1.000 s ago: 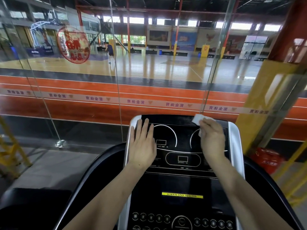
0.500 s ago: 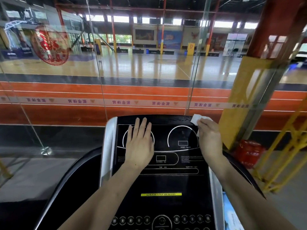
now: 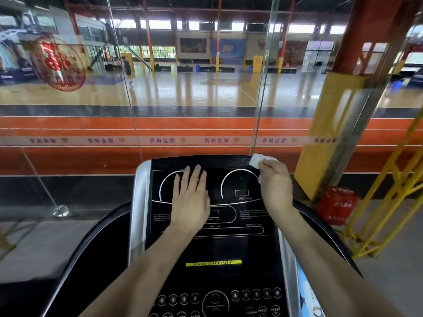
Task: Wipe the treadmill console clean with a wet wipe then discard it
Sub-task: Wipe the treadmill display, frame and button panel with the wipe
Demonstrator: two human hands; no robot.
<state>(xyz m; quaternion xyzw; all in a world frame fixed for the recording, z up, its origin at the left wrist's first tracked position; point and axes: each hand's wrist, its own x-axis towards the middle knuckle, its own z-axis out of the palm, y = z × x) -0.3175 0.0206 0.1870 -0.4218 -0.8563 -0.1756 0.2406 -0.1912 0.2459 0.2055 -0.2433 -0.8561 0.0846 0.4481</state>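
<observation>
Glass wall ahead, sports hall with wooden court and orange running track beyond it; treadmill console (image 3: 212,225) fills the lower centre of view

Left hand (image 3: 191,200): flat, palm down, fingers together and extended, bracing on the left dial area of the black display panel. Holds nothing.

Right hand (image 3: 275,187): closed on the wet wipe (image 3: 256,160), white cloth bunched under the fingers, pressed at the console's top right corner, about 1 o'clock from panel centre. Wipe protrudes past the fingertips onto the top edge.

Change over the last second: the left hand has shifted from the panel's left edge toward centre-left; the right hand and wipe stay at the upper right corner with little travel. Much of the apparent shift is head movement.

Judgement: wiping in progress, confined so far to the top right. Centre display, yellow "ALWAYS STAY HEALTHY" strip (image 3: 213,263) and button row (image 3: 217,296) at 6 o'clock likely remain to be wiped. Discard step not started; no bin identifiable
</observation>
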